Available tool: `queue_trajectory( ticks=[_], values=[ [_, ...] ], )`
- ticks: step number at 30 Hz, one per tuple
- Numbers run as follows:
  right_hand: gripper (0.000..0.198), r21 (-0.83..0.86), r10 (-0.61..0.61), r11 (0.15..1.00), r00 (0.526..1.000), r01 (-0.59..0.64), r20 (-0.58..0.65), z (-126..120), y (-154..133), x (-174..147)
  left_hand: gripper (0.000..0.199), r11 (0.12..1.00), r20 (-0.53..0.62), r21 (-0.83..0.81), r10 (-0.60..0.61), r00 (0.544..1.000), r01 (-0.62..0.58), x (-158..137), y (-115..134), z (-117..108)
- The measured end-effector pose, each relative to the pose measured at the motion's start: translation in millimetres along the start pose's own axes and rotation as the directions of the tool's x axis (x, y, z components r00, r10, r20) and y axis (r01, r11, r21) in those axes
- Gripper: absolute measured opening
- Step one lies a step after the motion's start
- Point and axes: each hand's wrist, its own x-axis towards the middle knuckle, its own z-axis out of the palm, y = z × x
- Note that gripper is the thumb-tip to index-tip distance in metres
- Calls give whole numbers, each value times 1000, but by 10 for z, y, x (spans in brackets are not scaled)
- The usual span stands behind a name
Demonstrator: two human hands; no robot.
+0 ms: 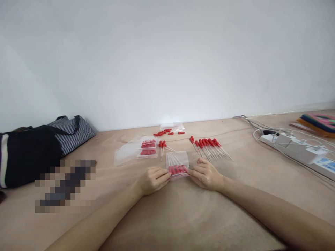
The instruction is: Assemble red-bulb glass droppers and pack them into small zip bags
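A clear zip bag [178, 158] lies on the table in front of me, with several red-bulbed droppers [178, 169] side by side in it, bulbs toward me. My left hand [154, 179] pinches the bag's near left corner. At the near right corner, the fingers of my right hand [205, 175] are closed on the same bag. Just beyond, a few loose droppers [162, 146] lie on the wood. A larger row of droppers [209, 144] fans out past my right hand. To the left, filled bags [147, 152] overlap one another.
Loose red rubber bulbs [163, 132] and a stack of clear bags [171, 127] lie near the wall. On the right are a white power strip [300, 150] with cables and coloured sheets [319, 122]. A black bag [31, 153] and a blurred dark object [65, 184] occupy the left.
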Motion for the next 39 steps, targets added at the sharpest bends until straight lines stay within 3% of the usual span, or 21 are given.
queue_trajectory(
  ticks=[5, 13, 18, 23, 26, 34, 39],
  values=[
    [18, 10, -102, 995, 994, 102, 34, -13, 38, -51, 23, 998, -4, 60, 9, 1000, -9, -38, -4, 23],
    [24, -49, -261, 963, 963, 264, 62, -59, 64, -15, 23, 1000, 22, -27, -3, 1000, 4, -81, -62, 23],
    [25, -82, -249, 964, 968, 251, 33, -60, 47, -11, 19, 999, -25, -50, 12, 1000, -13, -62, -49, 28],
    [18, -117, -188, 975, 982, 190, 29, -54, 24, 19, 20, 996, 9, 55, 65, 998, -65, -21, -27, 20],
    [24, -98, -202, 974, 978, 206, 44, -45, 22, 51, 14, 991, -38, 89, 109, 993, -105, 50, -5, 8],
    [23, -81, -224, 971, 975, 223, 0, -27, 17, 61, 10, 987, -155, 46, 162, 975, -156, 212, 45, 26],
    [16, -76, -201, 977, 979, 199, -31, 23, -1, 93, 11, 988, -142, 20, 155, 978, -153, 199, 41, 40]
  ],
)
